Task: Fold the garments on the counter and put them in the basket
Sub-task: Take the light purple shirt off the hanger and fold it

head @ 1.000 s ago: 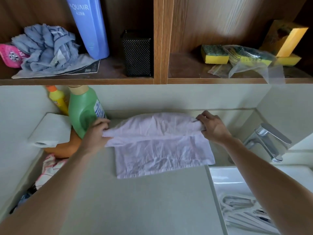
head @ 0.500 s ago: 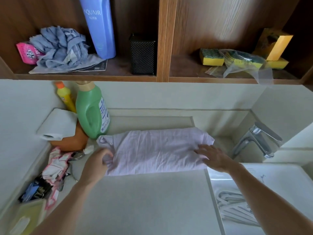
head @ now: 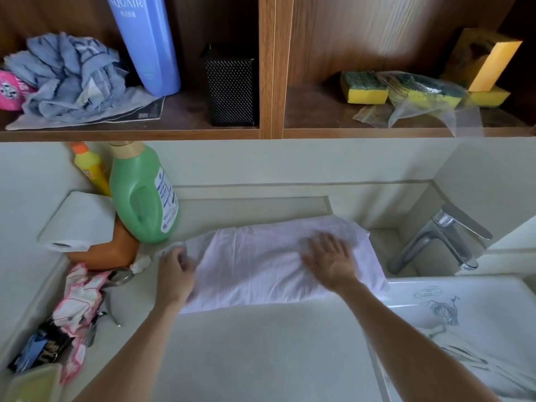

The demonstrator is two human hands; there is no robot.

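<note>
Colours recorded: pale lilac garment (head: 261,265) on off-white desk (head: 261,358).
Centre left: green bottle (head: 139,198), orange-capped yellow bottle (head: 91,169); upper shelf (head: 185,117): blue bottle (head: 145,44), black mesh-patterned box (head: 230,85), yellow-and-green sponges (head: 364,87), grey-blue cloth (head: 66,79).

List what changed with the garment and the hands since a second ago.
The garment was folded toward the person and now lies doubled on the counter. The right hand let go and presses flat on it; the left hand holds its left end. The green bottle and tap stayed.

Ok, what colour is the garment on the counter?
The garment is pale lilac, plain, with no pattern; the head view shows it.
</note>
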